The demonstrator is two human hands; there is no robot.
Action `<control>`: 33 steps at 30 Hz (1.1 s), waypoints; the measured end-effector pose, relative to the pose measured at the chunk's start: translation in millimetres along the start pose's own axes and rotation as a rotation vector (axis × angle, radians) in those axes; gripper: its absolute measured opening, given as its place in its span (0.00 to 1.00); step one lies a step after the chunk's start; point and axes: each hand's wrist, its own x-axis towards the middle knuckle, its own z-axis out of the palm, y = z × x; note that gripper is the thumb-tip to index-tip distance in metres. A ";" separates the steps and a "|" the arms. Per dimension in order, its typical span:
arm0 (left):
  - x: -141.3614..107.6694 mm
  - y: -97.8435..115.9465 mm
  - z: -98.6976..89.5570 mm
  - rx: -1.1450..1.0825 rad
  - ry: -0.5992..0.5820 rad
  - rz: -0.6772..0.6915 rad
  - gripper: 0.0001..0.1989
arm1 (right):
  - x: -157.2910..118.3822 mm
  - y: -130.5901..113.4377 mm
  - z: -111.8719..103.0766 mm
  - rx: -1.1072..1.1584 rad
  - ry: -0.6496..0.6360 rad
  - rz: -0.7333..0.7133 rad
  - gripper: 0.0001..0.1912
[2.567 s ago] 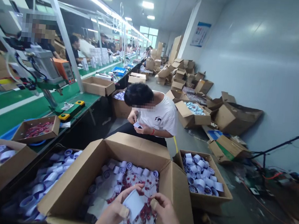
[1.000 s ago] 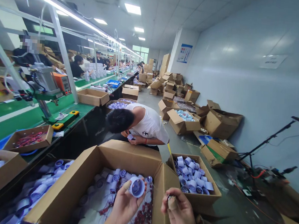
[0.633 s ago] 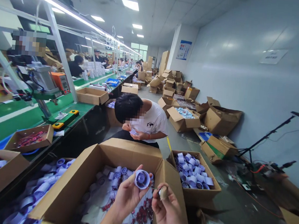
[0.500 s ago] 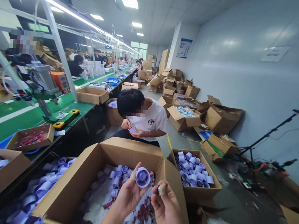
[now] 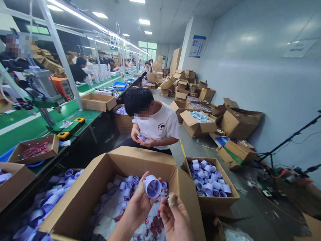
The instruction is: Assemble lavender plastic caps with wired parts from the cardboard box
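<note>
a big brown box (image 5: 146,157) stands open. past it is a person (image 5: 151,121) in a white shirt (image 5: 167,121). the left hand (image 5: 139,199) is half curled above the box; the right hand (image 5: 176,217), just beside it, is in a pinch. the left one holds a purple cup (image 5: 152,184), open end facing this way. red bits (image 5: 155,224) lie in the box. the right one grips a tiny dark thing (image 5: 167,200), too small to tell.

Carton (image 5: 143,156) sits lower centre, left hand (image 5: 139,201) and right hand (image 5: 177,217) over it, person (image 5: 160,126) behind, second carton (image 5: 217,203) of cups (image 5: 207,179) to its right, tabletop (image 5: 36,128) at frame left.
</note>
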 end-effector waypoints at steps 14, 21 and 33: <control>-11.5 -2.9 10.2 0.185 -0.010 -0.010 0.21 | 16.5 1.7 -17.3 -0.625 -0.120 -0.330 0.15; -17.0 3.6 20.4 0.214 0.034 -0.040 0.20 | 4.0 -5.0 -25.4 -1.157 -0.118 -0.763 0.13; -30.9 5.9 36.6 0.177 -0.049 -0.165 0.19 | -4.2 -12.1 -13.1 -1.580 -0.018 -1.322 0.14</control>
